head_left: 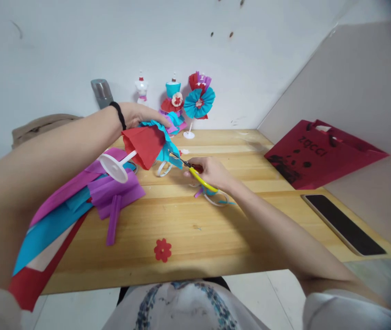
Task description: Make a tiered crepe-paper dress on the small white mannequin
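Note:
My left hand, with a black band at the wrist, is closed on a small dress form tipped on its side. The form wears a red crepe paper skirt with a ruffled blue crepe layer; its white round stand points toward me. The form's upper part is hidden behind my hand. In my right hand are scissors with a yellow handle, gripped by the fingers. Their blades reach the edge of the blue crepe; whether they are cutting through it I cannot tell.
Behind stand several decorated dress forms. Crepe paper strips lie at left, overhanging the table. Tape rolls sit mid-table. A red paper flower lies in front. On the right are a phone and a red bag.

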`<state>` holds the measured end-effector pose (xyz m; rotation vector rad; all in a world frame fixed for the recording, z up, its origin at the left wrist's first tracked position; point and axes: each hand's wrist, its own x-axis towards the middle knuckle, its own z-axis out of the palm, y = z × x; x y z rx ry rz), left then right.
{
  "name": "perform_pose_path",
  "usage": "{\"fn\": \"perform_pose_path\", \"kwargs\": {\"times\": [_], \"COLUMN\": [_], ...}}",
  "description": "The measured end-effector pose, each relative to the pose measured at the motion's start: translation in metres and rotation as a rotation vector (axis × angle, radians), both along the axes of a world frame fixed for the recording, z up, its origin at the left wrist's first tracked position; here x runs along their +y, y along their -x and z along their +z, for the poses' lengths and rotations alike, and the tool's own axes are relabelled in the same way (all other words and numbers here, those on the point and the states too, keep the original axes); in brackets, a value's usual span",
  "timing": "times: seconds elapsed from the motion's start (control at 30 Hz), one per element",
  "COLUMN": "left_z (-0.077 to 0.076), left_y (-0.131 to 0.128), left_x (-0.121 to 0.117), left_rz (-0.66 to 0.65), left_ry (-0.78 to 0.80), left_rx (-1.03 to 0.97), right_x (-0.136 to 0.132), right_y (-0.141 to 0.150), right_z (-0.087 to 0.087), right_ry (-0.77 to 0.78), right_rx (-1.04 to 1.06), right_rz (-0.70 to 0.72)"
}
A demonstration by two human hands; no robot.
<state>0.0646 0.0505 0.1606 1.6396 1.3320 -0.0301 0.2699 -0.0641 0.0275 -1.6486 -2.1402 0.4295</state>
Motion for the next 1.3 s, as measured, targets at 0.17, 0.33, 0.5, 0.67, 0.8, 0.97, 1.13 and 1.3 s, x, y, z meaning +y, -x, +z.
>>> {"fn": "perform_pose_path", "kwargs": {"times": [0.17, 0.33, 0.5, 0.67, 0.8, 0.97, 1.13, 1.3], "left_z": [0.000, -0.003, -0.012, -0.018, -0.022, -0.021, -0.018, -0.035], "left_y": [-0.002, 0.000, 0.005, 0.012, 0.022, 0.040, 0.049, 0.038], "left_x": [-0.001, 0.001, 0.008, 0.015, 0.025, 0.033, 0.025, 0.017], "left_rz": [0.027, 0.014, 0.027, 0.064, 0.076, 0.097, 0.066, -0.050], "left_ry": [0.022, 0.082, 0.131, 0.116, 0.072, 0.049, 0.010, -0.063], "left_rx": [-0.001, -0.069, -0.109, -0.122, -0.209, -0.412, -0.692, -1.067], "right_x": [0.007, 0.006, 0.001, -0.004, -0.012, -0.030, -0.048, -0.060], "right_y": [0.004, 0.009, 0.012, 0.012, 0.016, 0.027, 0.040, 0.046], "right_z": [0.001, 0.005, 0.007, 0.002, -0.002, -0.006, -0.019, -0.027], "right_ry": [-0.023, -0.032, -0.013, 0.017, 0.086, 0.128, 0.155, 0.120], "right_rx": [-0.025, -0.085, -0.218, -0.257, -0.270, -0.319, -0.326, -0.378], "right_rz": [0.030, 0.019, -0.043, -0.055, -0.017, 0.117, 0.242, 0.351]}}
